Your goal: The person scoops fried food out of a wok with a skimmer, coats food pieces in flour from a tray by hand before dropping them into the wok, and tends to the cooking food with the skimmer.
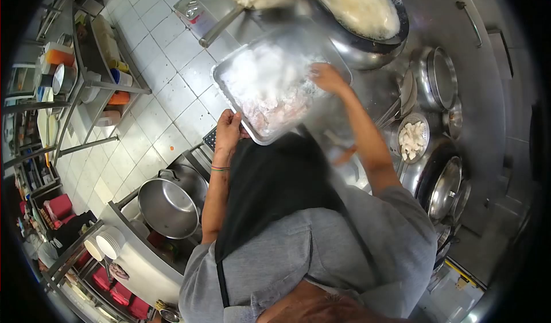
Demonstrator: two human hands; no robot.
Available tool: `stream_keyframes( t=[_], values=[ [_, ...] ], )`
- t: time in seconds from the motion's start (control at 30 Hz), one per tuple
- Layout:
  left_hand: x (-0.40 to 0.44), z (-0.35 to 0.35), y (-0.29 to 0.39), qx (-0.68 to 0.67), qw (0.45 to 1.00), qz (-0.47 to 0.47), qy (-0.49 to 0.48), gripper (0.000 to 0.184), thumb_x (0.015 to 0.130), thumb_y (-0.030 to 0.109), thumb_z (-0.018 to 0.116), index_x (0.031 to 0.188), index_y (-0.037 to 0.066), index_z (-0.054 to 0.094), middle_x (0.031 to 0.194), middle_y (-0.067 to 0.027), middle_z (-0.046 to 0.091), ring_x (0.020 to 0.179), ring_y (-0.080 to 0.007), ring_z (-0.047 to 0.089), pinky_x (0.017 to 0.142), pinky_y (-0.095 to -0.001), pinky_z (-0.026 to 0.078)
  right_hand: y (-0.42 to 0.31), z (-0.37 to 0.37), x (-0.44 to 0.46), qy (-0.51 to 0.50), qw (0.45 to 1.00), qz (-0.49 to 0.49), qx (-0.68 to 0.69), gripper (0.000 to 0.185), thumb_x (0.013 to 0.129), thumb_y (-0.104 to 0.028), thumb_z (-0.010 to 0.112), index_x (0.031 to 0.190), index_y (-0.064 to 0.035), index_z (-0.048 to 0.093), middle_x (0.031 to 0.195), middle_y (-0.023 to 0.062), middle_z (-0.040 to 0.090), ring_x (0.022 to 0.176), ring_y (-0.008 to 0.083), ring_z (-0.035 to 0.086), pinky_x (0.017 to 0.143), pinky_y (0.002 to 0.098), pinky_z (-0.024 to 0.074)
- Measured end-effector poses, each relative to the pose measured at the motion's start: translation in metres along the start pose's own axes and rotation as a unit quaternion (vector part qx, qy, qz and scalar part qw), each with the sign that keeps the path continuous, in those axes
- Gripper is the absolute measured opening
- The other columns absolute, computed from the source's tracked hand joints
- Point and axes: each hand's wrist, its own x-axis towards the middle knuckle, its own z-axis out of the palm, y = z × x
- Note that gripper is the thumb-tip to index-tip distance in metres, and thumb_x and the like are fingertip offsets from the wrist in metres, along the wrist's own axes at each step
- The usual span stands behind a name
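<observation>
A rectangular tray (264,138) is tilted in front of my black apron, holding white flour (258,64) and pinkish raw pieces (267,116) coated in it. My left hand (228,130) is closed on the tray's near left edge, thumb on the rim. At the tray's right side is my right hand (328,78), its fingers curled into the floury contents; what they hold, if anything, is hidden. Beyond the tray, a wok (367,53) contains pale, frothing liquid (361,7). Beside the wok, a long-handled skimmer (222,27) bears a pale yellow heap.
On the steel counter at right are a strainer (426,142) with pale pieces, a lidded pan (445,188) and stacked metal bowls (445,76). A large pot (168,208) stands at lower left. Shelving (123,86) with containers lines the far left, beside the tiled floor (166,41).
</observation>
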Motion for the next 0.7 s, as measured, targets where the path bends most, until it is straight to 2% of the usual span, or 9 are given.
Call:
stream_keyframes(
  t=[0.03, 0.13, 0.23, 0.27, 0.37, 0.47, 0.57, 0.6, 0.7],
  values=[
    [0.0, -0.001, -0.001, 0.002, 1.0, 0.002, -0.005, 0.018, 0.099, 0.019, 0.05, 0.086, 0.007, 0.045, 0.067, -0.0025, 0.053, 0.049, -0.0101, 0.054, 0.045, -0.0259, 0.054, 0.002, 0.018, 0.012, 0.002, 0.999, 0.028, 0.022, 0.043, 0.079, -0.03, 0.072, 0.111, -0.0023, 0.063, 0.107, 0.0177, 0.066, 0.1, 0.0318, 0.062, 0.088, 0.0378, 0.0483],
    [0.0, 0.0, -0.001, -0.01, 1.0, -0.001, -0.007, 0.018, 0.099, 0.019, 0.049, 0.087, 0.006, 0.045, 0.066, -0.0033, 0.054, 0.049, -0.0112, 0.055, 0.045, -0.0269, 0.053, -0.004, 0.06, 0.04, 0.064, 0.994, -0.068, -0.05, 0.064, 0.074, -0.037, 0.075, 0.123, -0.002, 0.057, 0.12, 0.0218, 0.06, 0.113, 0.0341, 0.057, 0.097, 0.0362, 0.044],
    [0.003, -0.002, -0.004, -0.012, 1.0, 0.001, -0.014, 0.018, 0.099, 0.019, 0.049, 0.087, 0.006, 0.044, 0.066, -0.0034, 0.055, 0.049, -0.0116, 0.055, 0.044, -0.027, 0.053, -0.02, 0.046, 0.042, -0.042, 0.997, 0.016, -0.063, 0.078, 0.07, -0.039, 0.078, 0.132, -0.0005, 0.049, 0.129, 0.0242, 0.054, 0.122, 0.0347, 0.051, 0.103, 0.0351, 0.0397],
    [0.003, -0.004, -0.006, -0.007, 1.0, 0.002, -0.015, 0.018, 0.099, 0.019, 0.049, 0.088, 0.006, 0.044, 0.066, -0.0033, 0.055, 0.049, -0.0117, 0.055, 0.044, -0.027, 0.052, -0.021, 0.038, 0.032, -0.046, 0.995, 0.016, -0.083, 0.076, 0.07, -0.036, 0.077, 0.13, 0.0009, 0.05, 0.125, 0.0232, 0.057, 0.117, 0.032, 0.055, 0.1, 0.0337, 0.0423],
    [0.0, -0.003, -0.002, -0.029, 0.999, 0.002, -0.023, 0.018, 0.099, 0.019, 0.049, 0.087, 0.006, 0.044, 0.065, -0.0037, 0.055, 0.049, -0.0124, 0.055, 0.043, -0.0275, 0.052, -0.026, -0.007, 0.014, -0.145, 0.986, 0.077, -0.012, 0.071, 0.076, -0.023, 0.07, 0.138, -0.0011, 0.042, 0.133, 0.0191, 0.05, 0.124, 0.0314, 0.047, 0.105, 0.0371, 0.0363],
    [0.001, -0.003, -0.003, -0.029, 0.999, 0.011, -0.028, 0.019, 0.1, 0.019, 0.048, 0.087, 0.006, 0.044, 0.065, -0.004, 0.055, 0.049, -0.0132, 0.056, 0.042, -0.0278, 0.051, -0.07, -0.044, -0.007, -0.063, 0.962, 0.172, 0.203, 0.065, 0.076, -0.004, 0.064, 0.137, -0.0003, 0.043, 0.13, 0.0159, 0.052, 0.119, 0.0264, 0.049, 0.1, 0.0341, 0.0402],
    [0.001, -0.005, 0.0, -0.015, 0.999, 0.004, -0.034, 0.02, 0.1, 0.019, 0.048, 0.087, 0.005, 0.044, 0.065, -0.0045, 0.055, 0.048, -0.0139, 0.057, 0.042, -0.0279, 0.052, -0.027, -0.029, 0.01, -0.043, 0.946, 0.15, 0.285, 0.065, 0.074, 0.01, 0.058, 0.137, -0.0004, 0.044, 0.127, 0.013, 0.053, 0.112, 0.0217, 0.052, 0.093, 0.0309, 0.0431],
    [0.001, -0.004, 0.0, -0.02, 0.999, 0.005, -0.037, 0.02, 0.1, 0.019, 0.048, 0.087, 0.005, 0.044, 0.065, -0.0046, 0.055, 0.048, -0.0143, 0.057, 0.042, -0.0282, 0.052, -0.031, -0.025, 0.01, -0.026, 0.956, 0.143, 0.255, 0.06, 0.072, 0.014, 0.055, 0.13, 0.001, 0.05, 0.117, 0.0117, 0.061, 0.1, 0.0198, 0.059, 0.084, 0.0288, 0.0484],
    [0.005, -0.006, -0.004, -0.031, 0.999, 0.012, -0.039, 0.02, 0.099, 0.019, 0.048, 0.087, 0.004, 0.044, 0.065, -0.0049, 0.054, 0.048, -0.0152, 0.057, 0.043, -0.0291, 0.053, -0.042, -0.031, 0.007, 0.02, 0.942, 0.133, 0.307, 0.061, 0.073, 0.014, 0.055, 0.132, 0.0017, 0.048, 0.119, 0.0124, 0.061, 0.101, 0.0212, 0.059, 0.084, 0.031, 0.0483]
  ],
)
